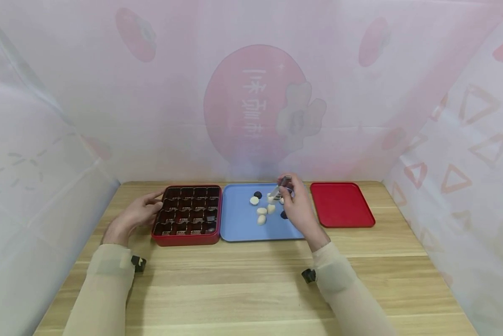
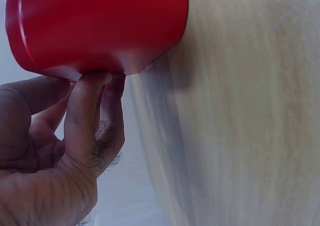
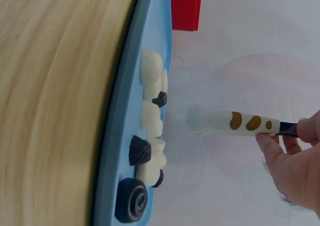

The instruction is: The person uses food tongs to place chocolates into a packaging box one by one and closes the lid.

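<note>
My right hand [image 1: 299,207] holds slim tongs [image 3: 245,122] with a white, brown-spotted body and a clear tip, pinched near their dark end. In the head view, their tip points down over the blue tray [image 1: 238,228], among white chocolates [image 1: 261,220] and a few dark ones [image 1: 257,195]. A round dark chocolate with a swirl [image 3: 131,200] shows up close in the right wrist view. At the left, my left hand [image 1: 139,212] rests its fingertips against the outer wall of a red box [image 2: 100,25]. Inside that box sits a brown insert [image 1: 187,203] divided into square compartments.
A flat red square lid or tray [image 1: 342,205] lies right of the blue tray. Box and blue tray stand side by side, close to the back edge of the wooden table [image 1: 217,289]. Printed cloth [image 1: 167,93] hangs behind and on both sides.
</note>
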Demonstrator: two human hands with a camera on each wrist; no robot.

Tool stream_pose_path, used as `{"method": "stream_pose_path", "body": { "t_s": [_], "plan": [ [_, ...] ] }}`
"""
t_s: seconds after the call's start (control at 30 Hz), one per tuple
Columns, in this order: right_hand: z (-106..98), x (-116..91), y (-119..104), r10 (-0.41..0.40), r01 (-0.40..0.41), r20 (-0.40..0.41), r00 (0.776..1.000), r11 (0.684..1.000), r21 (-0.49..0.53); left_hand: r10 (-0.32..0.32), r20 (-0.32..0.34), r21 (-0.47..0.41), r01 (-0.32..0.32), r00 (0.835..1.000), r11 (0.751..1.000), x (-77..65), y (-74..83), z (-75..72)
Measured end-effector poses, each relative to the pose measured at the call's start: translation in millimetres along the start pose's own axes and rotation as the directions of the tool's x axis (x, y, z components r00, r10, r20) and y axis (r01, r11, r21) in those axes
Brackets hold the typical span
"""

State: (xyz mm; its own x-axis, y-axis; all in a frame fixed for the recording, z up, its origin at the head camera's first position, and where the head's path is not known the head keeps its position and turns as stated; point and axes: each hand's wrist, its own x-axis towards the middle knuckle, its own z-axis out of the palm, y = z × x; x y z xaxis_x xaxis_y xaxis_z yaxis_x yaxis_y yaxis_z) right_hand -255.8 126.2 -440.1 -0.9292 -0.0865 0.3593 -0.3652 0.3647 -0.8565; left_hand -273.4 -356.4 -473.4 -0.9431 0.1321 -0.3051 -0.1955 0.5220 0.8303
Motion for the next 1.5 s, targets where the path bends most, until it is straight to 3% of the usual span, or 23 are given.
{"method": "stream_pose_path", "body": {
  "t_s": [0.63,1.07,1.5],
  "plan": [
    [-21.7,-15.0,21.8,0.027,-0.024,0.013,1.000,0.986,-0.166,0.030,0.004,0.038,-0.030,1.000,0.999,-4.2,5.2,2.3],
    [-25.3,-17.2,25.5,0.049,-0.040,0.037,0.998,0.979,-0.200,0.031,-0.010,0.082,-0.031,0.999,0.996,-5.3,5.4,1.0],
    [-20.6,-9.4,35.5,0.103,-0.087,0.058,0.993,0.968,-0.234,0.029,-0.007,0.054,-0.029,1.000,0.998,-5.0,4.3,2.3]
  ]
}}
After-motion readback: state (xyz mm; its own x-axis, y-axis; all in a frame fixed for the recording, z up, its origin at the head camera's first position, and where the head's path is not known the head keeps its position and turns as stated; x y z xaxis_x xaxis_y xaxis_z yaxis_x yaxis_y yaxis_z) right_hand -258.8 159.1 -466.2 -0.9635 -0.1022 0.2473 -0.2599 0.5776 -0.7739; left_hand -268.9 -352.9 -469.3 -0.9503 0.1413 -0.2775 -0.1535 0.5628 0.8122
